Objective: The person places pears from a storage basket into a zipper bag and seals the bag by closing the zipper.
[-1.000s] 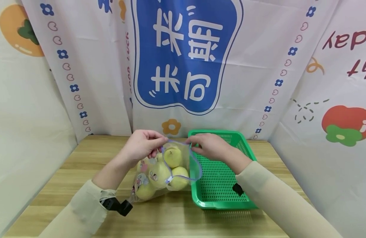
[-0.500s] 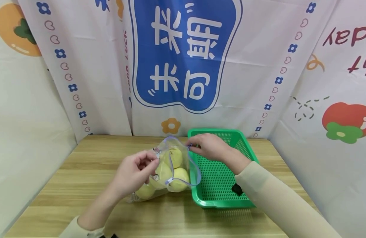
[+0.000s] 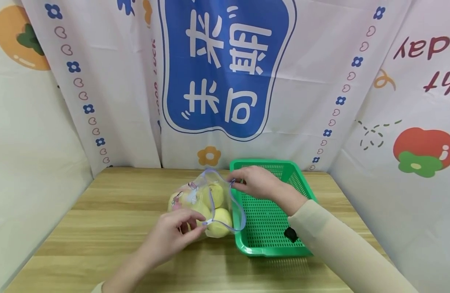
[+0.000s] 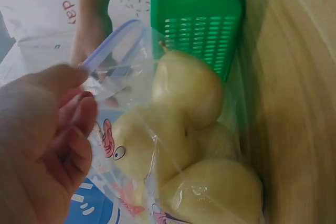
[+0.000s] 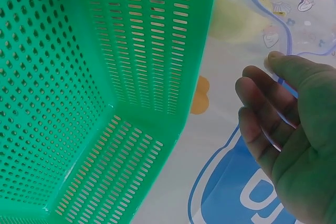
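Observation:
A clear zip bag (image 3: pixel 191 194) with cartoon prints and a purple zip edge lies on its side, its mouth spread open towards the right. Several yellow-green pears (image 4: pixel 194 90) fill it. My left hand (image 3: pixel 173 234) is at the near corner of the mouth, pinching the zip edge by the white slider (image 3: pixel 209 221) between thumb and finger. The right hand (image 3: pixel 257 182) pinches the far right part of that edge, above the basket's left rim. Part of the bag is hidden behind the left hand in the head view.
A green plastic basket (image 3: pixel 265 252) with perforated walls stands just right of the bag; no fruit shows in it. Both are on a wooden table (image 3: pixel 100 228). Printed white cloth (image 3: pixel 137 101) hangs behind and at both sides.
My left hand let go of the bag's far edge, moved down towards me, and now pinches the near corner by the slider. The right hand has kept its hold in place.

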A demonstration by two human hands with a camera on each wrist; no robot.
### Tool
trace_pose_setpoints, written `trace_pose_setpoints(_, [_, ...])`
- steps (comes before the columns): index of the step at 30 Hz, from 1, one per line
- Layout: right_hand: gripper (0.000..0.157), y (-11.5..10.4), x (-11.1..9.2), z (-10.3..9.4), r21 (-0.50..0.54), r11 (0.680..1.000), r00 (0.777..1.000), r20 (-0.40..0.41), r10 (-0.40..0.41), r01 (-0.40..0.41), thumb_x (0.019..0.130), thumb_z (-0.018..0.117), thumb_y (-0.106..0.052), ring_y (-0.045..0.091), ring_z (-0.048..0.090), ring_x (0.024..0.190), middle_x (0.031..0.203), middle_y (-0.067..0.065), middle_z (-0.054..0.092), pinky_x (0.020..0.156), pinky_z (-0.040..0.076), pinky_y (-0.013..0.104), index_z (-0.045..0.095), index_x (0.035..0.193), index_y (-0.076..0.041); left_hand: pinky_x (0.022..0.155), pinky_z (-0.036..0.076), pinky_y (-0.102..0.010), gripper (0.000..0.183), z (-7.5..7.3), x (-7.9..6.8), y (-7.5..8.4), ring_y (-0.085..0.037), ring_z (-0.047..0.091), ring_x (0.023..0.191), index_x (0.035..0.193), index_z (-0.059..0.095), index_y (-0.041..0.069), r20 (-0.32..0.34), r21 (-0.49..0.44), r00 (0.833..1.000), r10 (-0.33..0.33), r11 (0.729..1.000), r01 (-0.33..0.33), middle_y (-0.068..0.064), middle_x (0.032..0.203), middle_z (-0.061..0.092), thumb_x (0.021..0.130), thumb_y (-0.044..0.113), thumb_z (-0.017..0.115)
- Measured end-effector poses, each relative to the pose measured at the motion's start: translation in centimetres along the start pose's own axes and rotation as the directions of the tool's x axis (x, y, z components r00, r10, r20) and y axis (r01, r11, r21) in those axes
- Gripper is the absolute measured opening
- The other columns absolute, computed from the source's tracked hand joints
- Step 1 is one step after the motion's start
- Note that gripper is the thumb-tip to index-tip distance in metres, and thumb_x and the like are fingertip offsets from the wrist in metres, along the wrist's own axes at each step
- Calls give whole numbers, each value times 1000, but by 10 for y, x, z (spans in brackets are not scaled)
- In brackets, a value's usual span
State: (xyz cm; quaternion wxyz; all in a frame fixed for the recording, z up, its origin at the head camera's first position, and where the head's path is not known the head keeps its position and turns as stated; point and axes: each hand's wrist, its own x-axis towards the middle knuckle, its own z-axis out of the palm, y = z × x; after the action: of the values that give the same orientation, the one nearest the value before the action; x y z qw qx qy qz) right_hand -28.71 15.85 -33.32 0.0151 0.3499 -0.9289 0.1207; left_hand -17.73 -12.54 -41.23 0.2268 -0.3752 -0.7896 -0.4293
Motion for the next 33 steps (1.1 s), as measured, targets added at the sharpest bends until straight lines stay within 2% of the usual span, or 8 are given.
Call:
trace_pose_setpoints(5, [23, -2, 0, -1, 1, 1000, 1000, 2, 0, 0, 109, 71, -23, 17, 75, 109, 121, -2, 82, 100, 65, 41, 80, 130, -17, 57, 52, -8, 24, 4, 2, 0, 7, 58, 68, 100, 81, 15, -55, 50, 997, 53, 997, -50, 11, 77, 71, 87, -6, 86])
trace_pose_setpoints(17, [25, -3, 3, 1, -49, 999, 1000, 7, -9, 9, 111, 68, -24, 18, 76, 106, 123, 0, 82, 97, 65, 41, 78, 133, -18, 57, 51, -10, 23, 3, -1, 1, 5, 56, 71, 98, 81, 14, -81, 49, 997, 5, 999, -1, 11, 84, 72, 91, -8, 81])
trace_pose_setpoints(20, [22, -3, 4, -1, -54, 998, 1000, -22, -16, 15, 112, 67, -25, 18, 77, 107, 118, -2, 82, 98, 65, 42, 80, 127, -18, 56, 51, -12, 25, -3, 1, 0, 3, 56, 71, 98, 79, 15, -126, 49, 992, 16, 999, -10, 8, 84, 69, 90, -9, 80])
trace_pose_setpoints(23, [18, -5, 7, -4, -25, 1000, 998, -69, -14, 13, 113, 65, -26, 14, 73, 91, 103, -5, 79, 87, 64, 36, 81, 118, -19, 54, 51, -13, 25, -17, 5, 1, 1, 56, 70, 98, 78, 14, -209, 58, 978, -8, 998, 20, 6, 84, 67, 89, -10, 80])
trace_pose_setpoints(27, [17, -8, 11, -11, 83, 996, 991, -130, 23, -12, 113, 64, -26, 10, 56, 66, 81, -6, 67, 66, 52, 30, 79, 111, -18, 56, 51, -14, 20, -48, 16, 4, -3, 56, 72, 98, 79, 10, -315, 65, 941, -125, 986, 152, 4, 86, 65, 91, -8, 79])
trace_pose_setpoints(29, [18, -10, 12, -15, 134, 991, 988, -148, 45, -25, 113, 64, -26, 10, 52, 62, 77, -5, 63, 62, 48, 29, 79, 111, -17, 57, 52, -14, 13, -66, 22, 4, -5, 57, 74, 99, 79, 7, -359, 44, 908, -215, 968, 247, 4, 88, 64, 95, -6, 77])
trace_pose_setpoints(31, [19, -11, 12, -20, 178, 983, 985, -159, 68, -39, 113, 64, -26, 10, 53, 63, 78, -5, 64, 63, 48, 29, 79, 112, -16, 56, 51, -14, 7, -84, 28, 0, -6, 58, 72, 101, 79, 3, -407, -8, 856, -320, 938, 346, 6, 87, 64, 98, -3, 75])
trace_pose_setpoints(33, [20, -10, 10, -24, 219, 974, 983, -155, 98, -62, 114, 62, -26, 12, 57, 66, 81, -5, 67, 66, 51, 31, 79, 112, -15, 54, 50, -14, 4, -101, 33, -7, -6, 58, 69, 102, 78, 1, -442, -135, 773, -455, 886, 444, 8, 83, 65, 100, 1, 74])
